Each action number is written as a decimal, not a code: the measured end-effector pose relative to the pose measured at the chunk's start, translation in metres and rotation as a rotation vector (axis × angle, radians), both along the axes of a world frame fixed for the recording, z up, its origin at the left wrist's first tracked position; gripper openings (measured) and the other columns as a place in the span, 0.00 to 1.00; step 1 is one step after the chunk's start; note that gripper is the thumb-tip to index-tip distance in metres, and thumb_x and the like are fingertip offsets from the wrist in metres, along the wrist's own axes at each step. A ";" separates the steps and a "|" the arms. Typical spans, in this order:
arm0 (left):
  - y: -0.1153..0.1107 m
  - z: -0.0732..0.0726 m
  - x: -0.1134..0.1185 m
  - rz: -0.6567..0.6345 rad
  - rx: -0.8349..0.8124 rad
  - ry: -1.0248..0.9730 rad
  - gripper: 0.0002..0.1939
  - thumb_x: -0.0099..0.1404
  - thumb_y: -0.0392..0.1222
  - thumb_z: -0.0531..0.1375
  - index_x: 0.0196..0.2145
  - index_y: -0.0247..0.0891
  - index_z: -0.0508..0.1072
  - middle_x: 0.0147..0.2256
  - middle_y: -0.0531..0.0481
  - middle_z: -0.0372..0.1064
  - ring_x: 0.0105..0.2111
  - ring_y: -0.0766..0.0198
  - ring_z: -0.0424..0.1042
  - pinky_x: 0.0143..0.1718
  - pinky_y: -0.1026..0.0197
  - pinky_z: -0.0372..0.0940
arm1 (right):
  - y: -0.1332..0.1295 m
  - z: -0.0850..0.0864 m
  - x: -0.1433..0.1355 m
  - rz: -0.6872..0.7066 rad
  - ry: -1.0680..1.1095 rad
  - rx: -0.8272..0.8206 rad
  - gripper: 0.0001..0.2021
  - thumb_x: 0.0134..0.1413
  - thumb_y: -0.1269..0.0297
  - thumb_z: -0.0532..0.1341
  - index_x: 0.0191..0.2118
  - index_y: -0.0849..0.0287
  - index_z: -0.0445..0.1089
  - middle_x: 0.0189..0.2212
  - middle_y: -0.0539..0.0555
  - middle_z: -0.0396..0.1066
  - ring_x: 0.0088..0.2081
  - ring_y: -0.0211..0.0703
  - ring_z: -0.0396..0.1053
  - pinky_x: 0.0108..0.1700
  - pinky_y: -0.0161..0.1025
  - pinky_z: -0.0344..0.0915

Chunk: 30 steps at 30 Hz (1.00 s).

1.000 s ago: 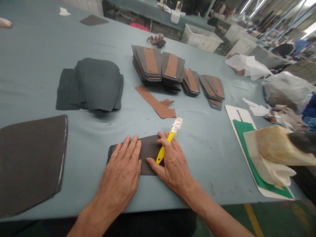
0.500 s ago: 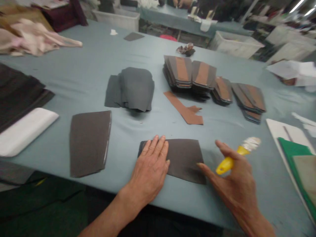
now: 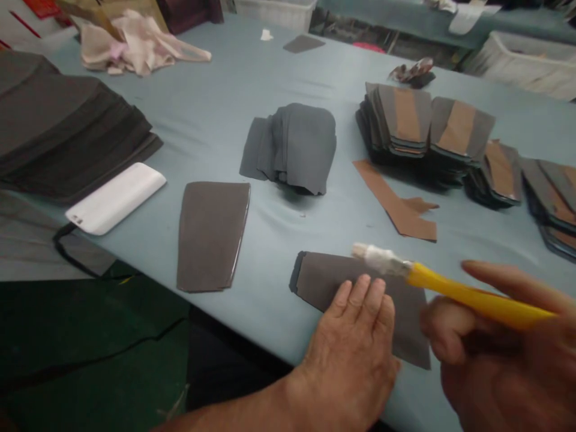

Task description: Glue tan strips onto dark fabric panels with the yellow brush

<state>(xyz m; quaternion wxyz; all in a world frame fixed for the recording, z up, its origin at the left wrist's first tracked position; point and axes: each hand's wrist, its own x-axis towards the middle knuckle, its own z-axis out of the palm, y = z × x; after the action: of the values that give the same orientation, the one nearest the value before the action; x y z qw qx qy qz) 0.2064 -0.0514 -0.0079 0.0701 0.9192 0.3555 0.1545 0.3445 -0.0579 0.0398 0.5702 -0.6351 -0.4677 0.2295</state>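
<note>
Panel of dark grey-brown, leather-like sheet [image 3: 408, 312], tapered, long axis left-right, lies under left hand [image 3: 353, 357], flat, grasping nothing. Right hand [image 3: 506, 360], beside panel's right end, grips yellow-handled, pale-bristled paintbrush [image 3: 432, 281], bristles leftward.

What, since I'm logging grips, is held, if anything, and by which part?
The right hand holds the brush by its yellow handle; the left hand lies flat on the dark piece beneath it, gripping nothing.
</note>
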 end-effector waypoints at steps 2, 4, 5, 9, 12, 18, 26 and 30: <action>-0.004 -0.013 0.004 0.037 -0.050 -0.055 0.30 0.77 0.50 0.52 0.67 0.25 0.63 0.65 0.38 0.67 0.67 0.50 0.64 0.71 0.50 0.56 | 0.010 -0.002 -0.021 0.011 0.147 -0.033 0.18 0.71 0.47 0.56 0.43 0.50 0.79 0.15 0.47 0.64 0.15 0.40 0.62 0.17 0.37 0.59; -0.006 -0.024 0.006 0.031 -0.110 -0.097 0.28 0.78 0.48 0.51 0.66 0.25 0.63 0.63 0.39 0.70 0.63 0.52 0.68 0.69 0.51 0.58 | 0.017 -0.007 -0.034 0.017 0.148 -0.094 0.20 0.68 0.45 0.60 0.35 0.54 0.79 0.20 0.50 0.70 0.18 0.39 0.66 0.18 0.35 0.61; -0.007 -0.028 0.008 0.019 -0.134 -0.101 0.27 0.78 0.46 0.51 0.66 0.26 0.63 0.63 0.39 0.69 0.63 0.53 0.69 0.69 0.51 0.59 | 0.020 -0.010 -0.038 0.018 0.129 -0.115 0.20 0.67 0.45 0.61 0.33 0.55 0.78 0.20 0.50 0.70 0.18 0.38 0.66 0.19 0.34 0.62; -0.005 -0.028 0.009 -0.025 -0.095 -0.054 0.26 0.79 0.42 0.48 0.70 0.29 0.59 0.68 0.39 0.63 0.67 0.52 0.63 0.70 0.50 0.57 | 0.026 -0.018 -0.045 0.074 0.097 -0.105 0.19 0.66 0.48 0.63 0.29 0.56 0.75 0.13 0.44 0.60 0.15 0.34 0.60 0.20 0.33 0.64; -0.003 -0.022 0.009 -0.007 -0.009 -0.043 0.26 0.79 0.41 0.48 0.70 0.32 0.61 0.69 0.41 0.61 0.69 0.53 0.60 0.70 0.52 0.56 | 0.028 -0.022 -0.047 0.104 0.064 -0.101 0.19 0.68 0.50 0.62 0.29 0.57 0.74 0.13 0.43 0.59 0.16 0.33 0.61 0.23 0.32 0.67; -0.001 -0.014 0.005 0.036 0.085 0.008 0.26 0.79 0.41 0.47 0.69 0.30 0.62 0.70 0.42 0.61 0.69 0.54 0.61 0.72 0.52 0.51 | 0.031 -0.030 -0.045 0.086 -0.078 -0.123 0.18 0.69 0.51 0.61 0.31 0.57 0.75 0.16 0.44 0.61 0.17 0.32 0.60 0.20 0.29 0.60; -0.003 -0.014 0.006 0.073 0.095 0.030 0.31 0.79 0.45 0.46 0.74 0.30 0.52 0.72 0.42 0.57 0.70 0.55 0.61 0.71 0.54 0.53 | 0.038 -0.035 -0.044 0.042 -0.311 -0.054 0.17 0.70 0.53 0.61 0.32 0.57 0.77 0.25 0.50 0.74 0.25 0.37 0.71 0.26 0.33 0.67; -0.004 -0.015 0.006 0.012 0.062 0.066 0.31 0.79 0.47 0.47 0.74 0.33 0.53 0.74 0.42 0.53 0.73 0.51 0.54 0.73 0.48 0.51 | 0.043 -0.036 -0.045 0.023 -0.335 -0.017 0.18 0.70 0.52 0.60 0.33 0.56 0.77 0.25 0.51 0.74 0.24 0.39 0.71 0.27 0.35 0.67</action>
<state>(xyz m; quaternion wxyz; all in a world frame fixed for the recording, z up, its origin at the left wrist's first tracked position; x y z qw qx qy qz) 0.2127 -0.0551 -0.0226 0.0287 0.9234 0.3581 0.1353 0.2998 -0.0144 0.0042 0.4763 -0.6640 -0.5613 0.1309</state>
